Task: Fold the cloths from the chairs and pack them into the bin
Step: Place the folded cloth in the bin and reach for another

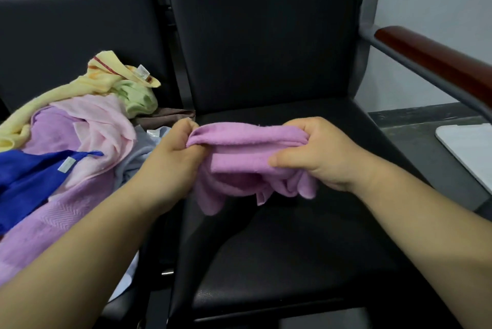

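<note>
A small pink-purple cloth [239,152] is held bunched above the black seat of the right chair [279,235]. My left hand [173,160] pinches its left end and my right hand [319,152] grips its right end, with loose folds hanging below. On the left chair lies a heap of cloths [80,142]: yellow [93,81], light green [138,99], pale pink [103,120], lilac [53,216], blue [26,179], grey and brown. At the right edge shows the white rim of what may be the bin [468,147].
The right chair has a dark red armrest [439,57] on a grey metal bar. Black padded backrests [261,35] rise behind both seats. A grey floor and white wall lie to the right.
</note>
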Motion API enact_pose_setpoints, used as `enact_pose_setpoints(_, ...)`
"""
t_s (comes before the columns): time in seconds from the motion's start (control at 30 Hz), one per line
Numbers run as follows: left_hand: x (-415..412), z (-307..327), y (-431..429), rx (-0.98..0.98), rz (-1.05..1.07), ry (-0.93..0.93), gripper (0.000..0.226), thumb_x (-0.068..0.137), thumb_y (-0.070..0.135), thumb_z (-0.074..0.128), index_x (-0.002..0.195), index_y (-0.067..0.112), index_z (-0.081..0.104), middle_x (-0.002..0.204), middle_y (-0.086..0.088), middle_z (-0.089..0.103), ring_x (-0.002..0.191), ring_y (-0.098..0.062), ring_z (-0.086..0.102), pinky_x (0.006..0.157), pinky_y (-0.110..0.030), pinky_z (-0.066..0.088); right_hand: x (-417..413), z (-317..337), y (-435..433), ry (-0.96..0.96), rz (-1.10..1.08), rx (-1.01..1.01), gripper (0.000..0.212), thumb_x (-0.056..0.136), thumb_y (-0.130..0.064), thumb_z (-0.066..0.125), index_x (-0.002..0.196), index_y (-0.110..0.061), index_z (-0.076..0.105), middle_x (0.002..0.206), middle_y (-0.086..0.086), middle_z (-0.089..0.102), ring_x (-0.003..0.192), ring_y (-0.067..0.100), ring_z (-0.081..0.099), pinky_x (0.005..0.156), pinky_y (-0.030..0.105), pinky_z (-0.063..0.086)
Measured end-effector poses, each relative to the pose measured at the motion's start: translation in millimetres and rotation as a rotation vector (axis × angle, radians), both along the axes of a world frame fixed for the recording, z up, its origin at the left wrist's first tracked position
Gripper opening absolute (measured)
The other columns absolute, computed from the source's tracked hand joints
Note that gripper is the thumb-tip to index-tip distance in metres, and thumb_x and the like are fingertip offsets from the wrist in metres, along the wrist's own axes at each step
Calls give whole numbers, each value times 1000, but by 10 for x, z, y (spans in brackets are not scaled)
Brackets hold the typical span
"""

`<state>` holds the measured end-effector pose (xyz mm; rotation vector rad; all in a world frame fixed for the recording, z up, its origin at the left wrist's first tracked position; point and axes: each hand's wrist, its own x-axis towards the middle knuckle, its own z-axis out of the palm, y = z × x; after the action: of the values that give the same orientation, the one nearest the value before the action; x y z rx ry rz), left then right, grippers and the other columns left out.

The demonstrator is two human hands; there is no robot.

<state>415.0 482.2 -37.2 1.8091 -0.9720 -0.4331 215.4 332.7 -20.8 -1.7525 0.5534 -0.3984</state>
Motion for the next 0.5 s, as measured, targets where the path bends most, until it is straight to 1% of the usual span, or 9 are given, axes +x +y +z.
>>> enact_pose_setpoints(0.07, -12, 20, 12, -54, 16, 83, 14, 90, 32, 58, 99, 22, 61, 91, -10, 69, 79, -20, 61, 63, -44, 49, 8, 27, 38, 67, 94, -55, 23, 79, -7, 84, 96, -17, 72, 85, 8, 77, 71, 30, 73, 65, 43, 59)
enact_pose_setpoints(0.13, -16, 60, 29, -91, 0, 61, 18, 86, 33, 60, 99, 21, 63, 96, -10, 71, 86, -18, 63, 75, -47, 53, 28, 2, 62, 285, 163, -354, 22, 79, -19, 85, 83, -32, 67, 81, -15, 72, 69, 12, 68, 64, 35, 58)
enact_pose_setpoints(0.17, -9, 86, 45, -87, -41, 20, 15, 86, 31, 64, 97, 21, 63, 92, -9, 71, 83, -14, 62, 73, -44, 53, 36, -15, 48, 376, 151, -494, 23, 81, -20, 81, 73, -32, 62, 74, -22, 66, 63, 8, 62, 60, 30, 53)
enact_pose_setpoints(0.23, 11, 141, 83, 35, -190, -114, 15, 84, 26, 77, 91, 20, 66, 79, 0, 69, 72, -7, 61, 67, -29, 51, 42, -29, 8, 429, 57, -581, 26, 89, -19, 71, 67, -23, 58, 64, -12, 62, 56, 8, 54, 57, 28, 46)
enact_pose_setpoints(0.27, 43, 144, 93, 148, -252, -227, 20, 79, 28, 82, 90, 20, 68, 78, 4, 71, 70, -7, 62, 66, -27, 53, 31, -41, -28, 372, -15, -494, 23, 91, -19, 70, 70, -17, 62, 68, -2, 66, 61, 13, 58, 61, 31, 49)
enact_pose_setpoints(0.3, 68, 133, 103, 254, -288, -330, 23, 75, 33, 80, 89, 20, 70, 79, 5, 73, 70, -7, 64, 69, -31, 56, 19, -53, -61, 259, -93, -344, 17, 90, -18, 73, 77, -9, 66, 75, 8, 70, 69, 20, 65, 68, 36, 55)
enact_pose_setpoints(0.37, 100, 108, 123, 310, -295, -377, 24, 75, 36, 66, 91, 19, 71, 82, 0, 74, 73, -5, 62, 76, -39, 56, -16, -45, -99, 46, -149, -83, 15, 86, -13, 78, 89, -1, 70, 88, 18, 74, 83, 27, 74, 84, 47, 60)
enact_pose_setpoints(0.43, 92, 98, 118, 200, -240, -217, 23, 84, 29, 57, 100, 16, 68, 88, -9, 73, 77, -11, 64, 78, -44, 56, -36, -22, -90, 17, -43, 9, 19, 83, -8, 81, 99, -2, 73, 91, 17, 77, 89, 28, 77, 87, 47, 62)
enact_pose_setpoints(0.5, 46, 103, 99, 68, -163, 62, 20, 94, 21, 55, 110, 15, 66, 89, -18, 72, 77, -22, 69, 72, -46, 56, -44, -27, -55, 182, 81, -100, 24, 80, -12, 85, 101, -14, 75, 89, 7, 79, 85, 23, 78, 80, 37, 65)
